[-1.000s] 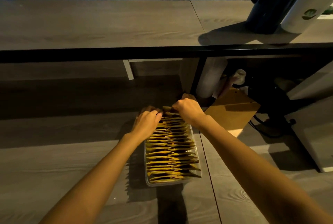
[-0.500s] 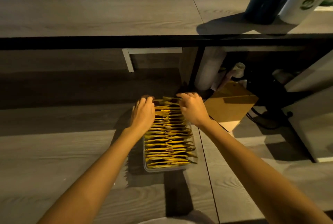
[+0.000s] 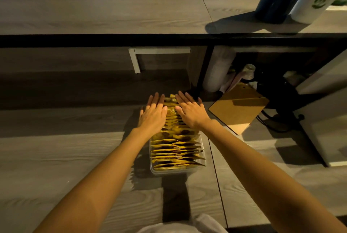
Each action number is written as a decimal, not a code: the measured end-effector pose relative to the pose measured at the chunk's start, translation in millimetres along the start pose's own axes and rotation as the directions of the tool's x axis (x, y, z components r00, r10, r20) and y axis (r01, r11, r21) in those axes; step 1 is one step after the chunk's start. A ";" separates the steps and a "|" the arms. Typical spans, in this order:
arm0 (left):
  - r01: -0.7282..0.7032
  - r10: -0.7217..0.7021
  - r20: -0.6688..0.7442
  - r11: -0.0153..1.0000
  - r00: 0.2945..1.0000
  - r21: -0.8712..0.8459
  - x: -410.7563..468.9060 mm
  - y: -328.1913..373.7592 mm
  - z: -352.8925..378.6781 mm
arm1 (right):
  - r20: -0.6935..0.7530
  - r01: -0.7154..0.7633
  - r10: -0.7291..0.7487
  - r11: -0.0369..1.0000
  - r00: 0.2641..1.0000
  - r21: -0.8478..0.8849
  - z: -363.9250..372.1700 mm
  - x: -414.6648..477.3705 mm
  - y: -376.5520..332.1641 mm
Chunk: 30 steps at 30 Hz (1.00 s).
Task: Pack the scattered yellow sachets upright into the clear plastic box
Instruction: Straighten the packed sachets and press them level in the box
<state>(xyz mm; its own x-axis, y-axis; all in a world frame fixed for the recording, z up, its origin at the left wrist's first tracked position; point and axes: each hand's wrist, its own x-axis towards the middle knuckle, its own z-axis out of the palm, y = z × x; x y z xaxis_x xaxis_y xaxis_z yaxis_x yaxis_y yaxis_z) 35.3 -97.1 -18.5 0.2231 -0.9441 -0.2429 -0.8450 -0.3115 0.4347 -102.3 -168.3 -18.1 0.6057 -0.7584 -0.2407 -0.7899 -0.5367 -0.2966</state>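
On the grey wood-grain desk point(image 3: 56, 157) sits the clear plastic box point(image 3: 203, 139), packed with a row of yellow sachets point(image 3: 176, 150) standing on edge. Both hands lie flat over the far half of the row — left hand point(image 3: 153, 115) and right hand point(image 3: 190, 111) side by side, fingers spread, gripping nothing. Just beside the box to the right lies a brown clipboard point(image 3: 238, 109).

Grey wood-grain counter point(image 3: 56, 157) beneath a raised shelf point(image 3: 112, 11), dimly lit.
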 end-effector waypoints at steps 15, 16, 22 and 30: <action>-0.203 0.118 -0.321 0.949 0.940 -0.243 -69.5 -9.5 -2.1 | -0.398 0.125 -0.004 0.952 0.918 0.279 6.9 -78.6 11.7; -0.227 0.164 -0.250 0.942 0.954 -0.248 -77.4 -9.4 -1.1 | -0.386 0.141 -0.027 0.953 0.922 0.269 8.6 -86.3 11.6; -0.333 0.333 0.035 0.943 0.942 -0.008 -108.3 -5.9 2.4 | -0.261 0.287 -0.237 0.941 0.936 0.176 18.6 -115.9 4.2; -0.387 0.382 0.061 0.903 0.922 0.186 -127.5 0.1 9.2 | -0.233 0.371 -0.383 0.924 0.894 -0.095 29.9 -140.1 7.6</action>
<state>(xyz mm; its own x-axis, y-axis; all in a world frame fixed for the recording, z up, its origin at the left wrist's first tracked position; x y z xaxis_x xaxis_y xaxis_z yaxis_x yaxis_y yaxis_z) 2.3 24.2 4.6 -0.1466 -0.9830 -0.1104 -0.9399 0.1036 0.3254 -190.3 -55.2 -14.2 0.8215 -0.5586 0.1142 -0.5140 -0.8124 -0.2754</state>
